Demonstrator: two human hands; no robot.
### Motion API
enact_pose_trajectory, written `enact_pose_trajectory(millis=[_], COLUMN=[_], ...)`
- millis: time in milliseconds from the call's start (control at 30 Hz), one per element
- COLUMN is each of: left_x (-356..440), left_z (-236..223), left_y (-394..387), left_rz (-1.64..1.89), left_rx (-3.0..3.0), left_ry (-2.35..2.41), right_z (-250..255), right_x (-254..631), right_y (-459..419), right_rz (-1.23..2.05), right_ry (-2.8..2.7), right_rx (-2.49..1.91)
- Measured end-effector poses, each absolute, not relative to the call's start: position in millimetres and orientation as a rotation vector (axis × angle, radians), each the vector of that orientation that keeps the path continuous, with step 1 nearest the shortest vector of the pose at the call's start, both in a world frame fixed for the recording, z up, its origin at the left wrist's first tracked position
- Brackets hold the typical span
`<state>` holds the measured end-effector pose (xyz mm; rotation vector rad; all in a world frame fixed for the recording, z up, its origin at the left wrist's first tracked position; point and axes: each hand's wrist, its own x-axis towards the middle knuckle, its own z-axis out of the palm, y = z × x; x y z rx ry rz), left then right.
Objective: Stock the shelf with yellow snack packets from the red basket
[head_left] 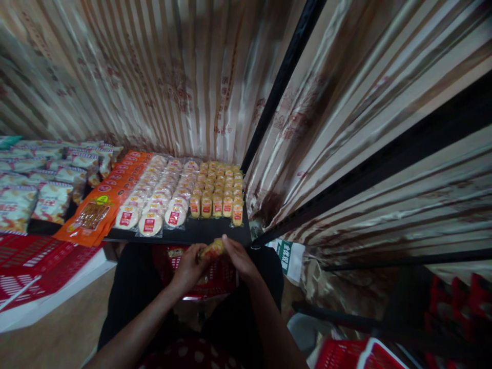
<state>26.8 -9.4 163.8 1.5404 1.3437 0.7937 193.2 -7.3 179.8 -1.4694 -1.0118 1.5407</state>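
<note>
A pleated curtain point(172, 77) with reddish print covers the top and right of the frame. Black posts point(284, 87) cross it diagonally. A black shelf point(207, 231) runs from the left edge to the centre, loaded with wrapped goods. Below its left end sits a red basket point(46, 266); a second basket point(353, 353), with a white handle, is cut off at the lower right. The person's dark-clad legs point(128, 297) flank a third basket point(219, 282), partly hidden, at lower centre.

On the shelf, from the left: pale bags point(52, 202) in rows, overlapping orange packets point(109, 200), round white crackers point(150, 223) in three columns, and upright yellow packs point(217, 205) in close ranks at the centre. The rightmost front one stands slightly forward of its row.

Both hands are at lower centre, just before the shelf's front edge. The left hand point(191, 266) has its fingers closed round the left end of one yellowish pack point(213, 249). The right hand point(241, 260) grips the right end; its finger undersides are hidden. The pack lies tilted between them, right end higher, above the third basket.
</note>
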Motion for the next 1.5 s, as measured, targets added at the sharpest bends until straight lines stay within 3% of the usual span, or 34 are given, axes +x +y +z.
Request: enact_pose_trajectory(millis=[367,700,1167,1500], left_x=[48,68,79,90], left_z=[161,147,150,146], left_y=[11,28,42,58], left_rz=[0.929,1.006,0.781,0.901], left_rx=[1.122,1.284,1.499,1.645], left_ry=[1.345,1.438,1.451,1.615], right_z=[167,154,137,125], right_x=[183,186,193,188], right_y=[-7,-10,4,12], right_rz=[1.323,1.12,0.886,0.77], right_ry=[-0.783,-0.88,-0.957,-1.102], right_rx=[-1.343,-1.3,-1.318,-1.339])
